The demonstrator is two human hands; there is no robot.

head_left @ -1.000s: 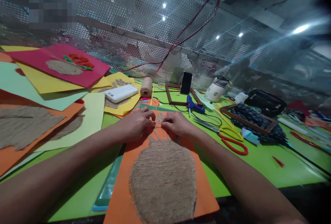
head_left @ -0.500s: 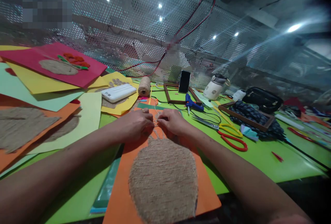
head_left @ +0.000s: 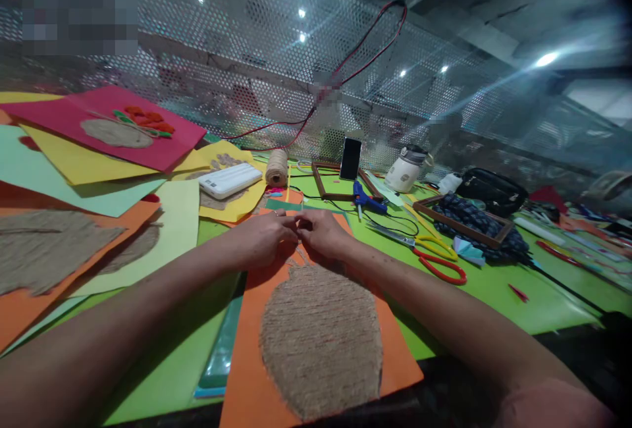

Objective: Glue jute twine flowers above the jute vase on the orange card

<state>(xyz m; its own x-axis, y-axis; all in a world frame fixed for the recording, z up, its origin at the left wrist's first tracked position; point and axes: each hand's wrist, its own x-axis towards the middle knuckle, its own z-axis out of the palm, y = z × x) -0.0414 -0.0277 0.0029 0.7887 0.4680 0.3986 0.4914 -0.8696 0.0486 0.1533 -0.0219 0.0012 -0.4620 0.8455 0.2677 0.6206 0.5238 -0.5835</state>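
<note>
An orange sheet (head_left: 399,355) lies in front of me, bearing a large rounded shape covered in rows of jute twine (head_left: 320,342). Over its upper part, my left hand (head_left: 261,240) and my right hand (head_left: 323,234) meet with fingertips pinched together. Thin jute twine strands (head_left: 297,258) show just beneath the fingers, above the covered shape. The bit of twine between the fingertips is mostly hidden by them. A twine spool (head_left: 276,168) stands beyond my left hand.
To the right lie scissors (head_left: 434,260), a blue glue gun (head_left: 368,199), wooden frames (head_left: 464,224) and a white bottle (head_left: 405,171). A phone (head_left: 350,159) stands upright behind. Left are stacked coloured sheets (head_left: 182,237) and a white power bank (head_left: 231,180). The table (head_left: 162,362) is green.
My hands have drawn together, so their fingertips now touch and cover the twine that showed between them. The view has shifted slightly.
</note>
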